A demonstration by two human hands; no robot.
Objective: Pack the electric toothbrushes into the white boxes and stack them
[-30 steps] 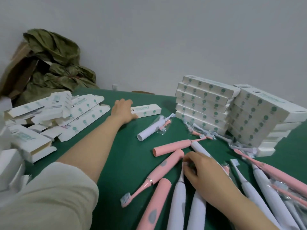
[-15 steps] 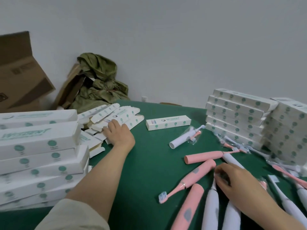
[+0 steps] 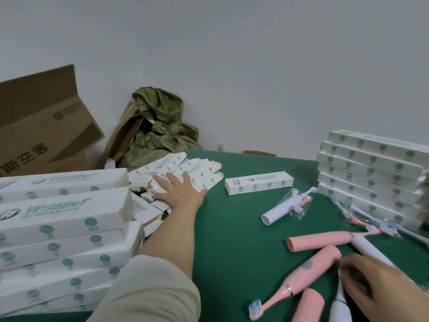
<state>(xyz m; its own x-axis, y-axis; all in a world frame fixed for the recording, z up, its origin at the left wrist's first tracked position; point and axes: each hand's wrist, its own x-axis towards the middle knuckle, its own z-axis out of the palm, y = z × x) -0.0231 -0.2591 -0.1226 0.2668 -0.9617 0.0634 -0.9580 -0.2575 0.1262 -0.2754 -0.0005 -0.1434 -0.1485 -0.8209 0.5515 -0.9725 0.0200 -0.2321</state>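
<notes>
At the left side of the green table (image 3: 232, 240), the left hand (image 3: 178, 192) lies with its fingers straight and spread, pressing on the heap of flat white boxes (image 3: 199, 173). A second ago it rested beside the single assembled box (image 3: 258, 185), so it has shifted leftward — judged to be fetching a fresh blank for the next pack. The right hand (image 3: 380, 289) remains low at the right, fingers curled over the white toothbrush handles (image 3: 337, 307); whether it grips one cannot be told, as that area is blurred. Just beside it lies a pink toothbrush (image 3: 320, 259), unboxed, its bristle head toward the viewer. Closed box stacks stand at the left (image 3: 60, 219) and the right (image 3: 371, 173) — packing appears well advanced.
</notes>
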